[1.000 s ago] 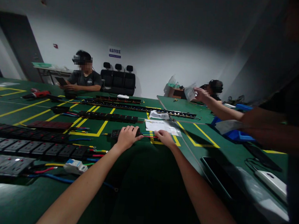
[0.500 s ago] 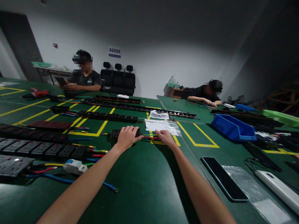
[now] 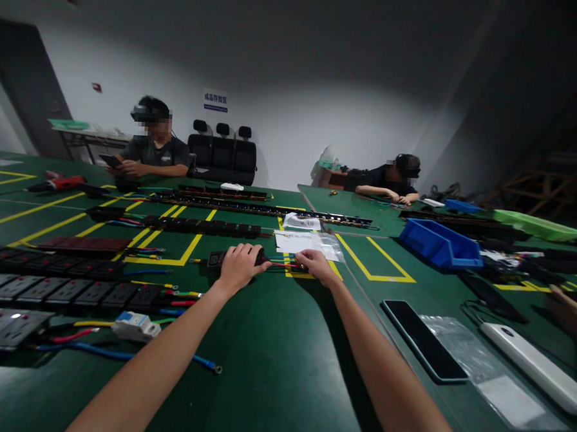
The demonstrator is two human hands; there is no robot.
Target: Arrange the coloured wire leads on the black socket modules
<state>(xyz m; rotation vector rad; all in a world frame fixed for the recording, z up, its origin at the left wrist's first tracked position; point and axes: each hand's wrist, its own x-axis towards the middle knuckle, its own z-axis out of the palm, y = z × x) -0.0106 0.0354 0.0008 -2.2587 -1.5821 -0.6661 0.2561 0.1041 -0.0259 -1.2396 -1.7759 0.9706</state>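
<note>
Phone [image 3: 424, 341]: it was seen lying at the lower right of the frame, untouched.
Right edge: a co-worker's hand [image 3: 571, 313] was shown, partly cut off.
Left hand [image 3: 240, 268]: at the centre, the black module [image 3: 216, 258] was covered by it, fingers curled over the top.
Right hand [image 3: 313, 266]: just right of centre, wires [image 3: 282, 264] were pinched between thumb and fingertips (which strands exactly could not be told).
Holds: both were kept while the view was turned slightly rightward; module and wires were judged undisturbed.
Blue bin [image 3: 423, 247]: at the right, it was left uncovered, the arm stretched across it a second earlier having been withdrawn.
Far side: two other people [image 3: 159, 154] were seen, upper left and upper right.
</note>
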